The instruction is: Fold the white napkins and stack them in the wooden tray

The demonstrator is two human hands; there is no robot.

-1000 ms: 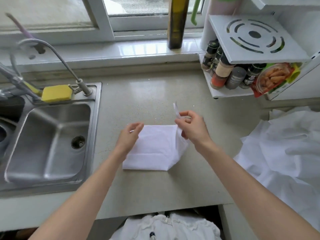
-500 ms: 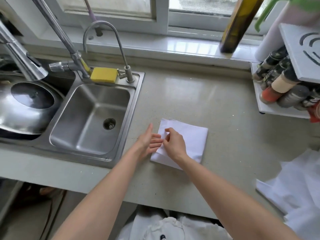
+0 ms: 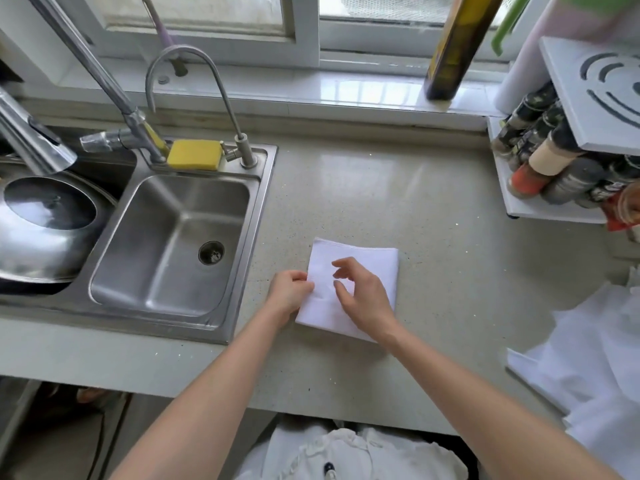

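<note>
White folded cloth napkin, a flat square, lies on the speckled beige stone countertop just below and right of the middle of the frame, close to the right rim of the sink. The left hand sits at the napkin's left edge with its fingers curled in, pinching that edge between thumb and fingertips. The right hand hovers over the middle of the napkin, its fingers loosely bent and spread apart with nothing between them; whether its fingertips touch the cloth cannot be told.

A heap of loose white unfolded cloths lies at the lower right edge of the frame, well apart from the folded napkin. The stainless steel sink basin fills the centre left, and a yellow rectangular sponge rests on its back ledge between a tall steel mixer tap and a thin curved steel faucet. A domed steel pot lid shows at the far left. In the upper right a white plastic rack holds a row of spice jars, and a dark green glass bottle stands on the white window sill at the top.
</note>
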